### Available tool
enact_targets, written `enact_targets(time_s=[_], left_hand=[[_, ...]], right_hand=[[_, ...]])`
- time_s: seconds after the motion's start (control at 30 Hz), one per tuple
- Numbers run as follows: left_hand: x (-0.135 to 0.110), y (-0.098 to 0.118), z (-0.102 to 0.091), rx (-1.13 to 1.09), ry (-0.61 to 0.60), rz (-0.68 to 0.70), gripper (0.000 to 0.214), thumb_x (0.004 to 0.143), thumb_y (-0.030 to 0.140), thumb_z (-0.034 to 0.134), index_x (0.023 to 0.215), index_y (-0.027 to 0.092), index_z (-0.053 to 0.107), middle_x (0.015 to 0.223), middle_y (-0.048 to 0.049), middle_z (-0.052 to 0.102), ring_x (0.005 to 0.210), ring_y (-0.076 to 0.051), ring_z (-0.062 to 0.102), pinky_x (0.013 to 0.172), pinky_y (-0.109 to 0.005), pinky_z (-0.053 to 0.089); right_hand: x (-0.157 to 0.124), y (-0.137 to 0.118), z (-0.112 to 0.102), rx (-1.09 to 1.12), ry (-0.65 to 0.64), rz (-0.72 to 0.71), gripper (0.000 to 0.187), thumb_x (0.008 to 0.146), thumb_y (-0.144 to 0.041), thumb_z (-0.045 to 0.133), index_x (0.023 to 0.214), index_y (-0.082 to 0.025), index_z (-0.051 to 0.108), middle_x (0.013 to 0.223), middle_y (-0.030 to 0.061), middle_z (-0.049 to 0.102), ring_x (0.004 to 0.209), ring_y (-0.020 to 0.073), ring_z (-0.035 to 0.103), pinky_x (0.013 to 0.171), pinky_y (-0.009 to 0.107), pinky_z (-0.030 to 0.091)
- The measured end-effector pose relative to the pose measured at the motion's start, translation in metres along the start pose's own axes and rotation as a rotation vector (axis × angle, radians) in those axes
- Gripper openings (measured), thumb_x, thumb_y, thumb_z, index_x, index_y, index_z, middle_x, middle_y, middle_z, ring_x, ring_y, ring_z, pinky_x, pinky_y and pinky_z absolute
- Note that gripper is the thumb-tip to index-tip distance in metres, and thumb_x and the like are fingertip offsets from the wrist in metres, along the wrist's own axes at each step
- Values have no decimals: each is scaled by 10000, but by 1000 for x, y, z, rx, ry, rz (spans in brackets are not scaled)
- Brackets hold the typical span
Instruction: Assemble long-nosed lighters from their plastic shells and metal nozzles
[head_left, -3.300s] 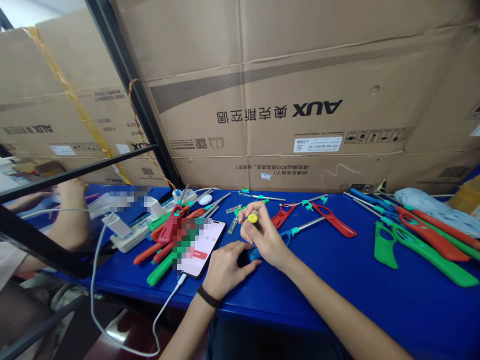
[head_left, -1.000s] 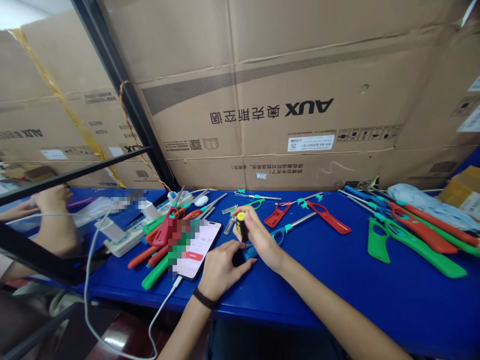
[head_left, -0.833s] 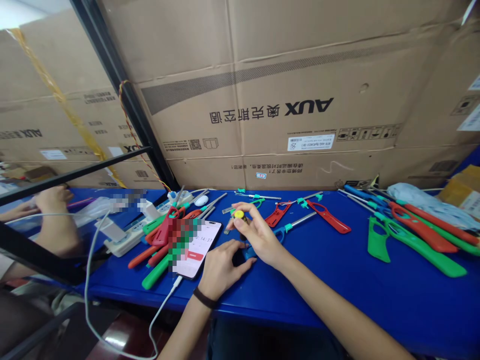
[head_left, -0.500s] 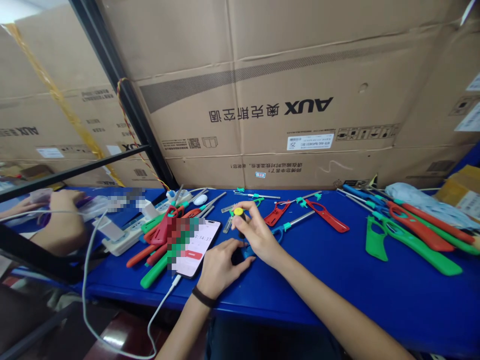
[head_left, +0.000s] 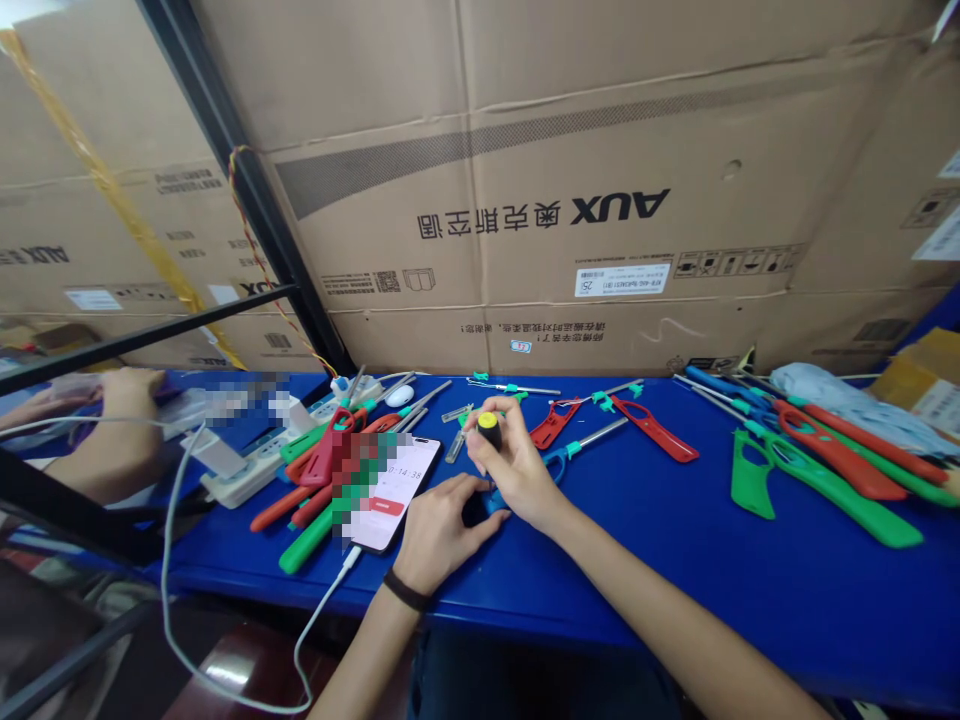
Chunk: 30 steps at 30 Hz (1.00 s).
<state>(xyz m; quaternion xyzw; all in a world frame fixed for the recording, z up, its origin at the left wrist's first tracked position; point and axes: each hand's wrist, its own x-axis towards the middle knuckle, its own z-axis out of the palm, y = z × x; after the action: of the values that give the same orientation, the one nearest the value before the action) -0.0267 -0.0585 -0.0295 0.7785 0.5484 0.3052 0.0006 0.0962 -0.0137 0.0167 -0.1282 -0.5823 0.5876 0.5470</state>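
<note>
Right hand pinching yellow-capped screwdriver upright in its fingertips, tip hidden, right above blue long lighter; keep shaft square to it. Left hand half curled at lighter's near end, hold unclear. Phone just left on bench, red lighter beyond

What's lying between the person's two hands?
The head view shows a blue plastic handle and a shadowed dark shape, unclear, between the left hand and right hand.
</note>
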Motion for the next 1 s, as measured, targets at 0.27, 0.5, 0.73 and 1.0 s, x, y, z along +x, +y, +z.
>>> enact_targets(time_s=[0.27, 0.5, 0.73, 1.0], left_hand=[[0, 0, -1, -5, -6, -4, 214, 787, 356, 635, 940, 207, 646, 897, -31, 726, 785, -211, 698, 664, -279, 538], [0, -2, -1, -8, 5, -18, 203, 770, 356, 649, 898, 198, 642, 859, -37, 727, 755, -219, 701, 656, -288, 544], [1, -2, 0, -22, -7, -23, 199, 758, 323, 657, 910, 195, 637, 868, -39, 728, 744, -219, 702, 630, -284, 540], [0, -4, 2, -24, -21, -16, 183, 787, 376, 636, 881, 220, 623, 857, -16, 712, 771, -200, 688, 650, -266, 519]], right_hand=[[0, -5, 0, -66, -9, -41, 280, 834, -462, 605, 959, -270, 444, 924, -7, 497, 614, 102, 460, 593, 274, 413], [-4, -5, 0, -79, -105, 69, 364, 930, -552, 346, 941, -237, 528, 780, 6, 458, 647, 134, 464, 556, 270, 396], [-5, 1, 2, -6, -60, -24, 289, 847, -483, 580, 994, -271, 450, 913, -9, 469, 587, 83, 440, 550, 243, 400], [-2, -10, -1, -93, -40, -28, 296, 876, -524, 501, 960, -241, 474, 1009, 31, 525, 744, 128, 560, 713, 303, 459]])
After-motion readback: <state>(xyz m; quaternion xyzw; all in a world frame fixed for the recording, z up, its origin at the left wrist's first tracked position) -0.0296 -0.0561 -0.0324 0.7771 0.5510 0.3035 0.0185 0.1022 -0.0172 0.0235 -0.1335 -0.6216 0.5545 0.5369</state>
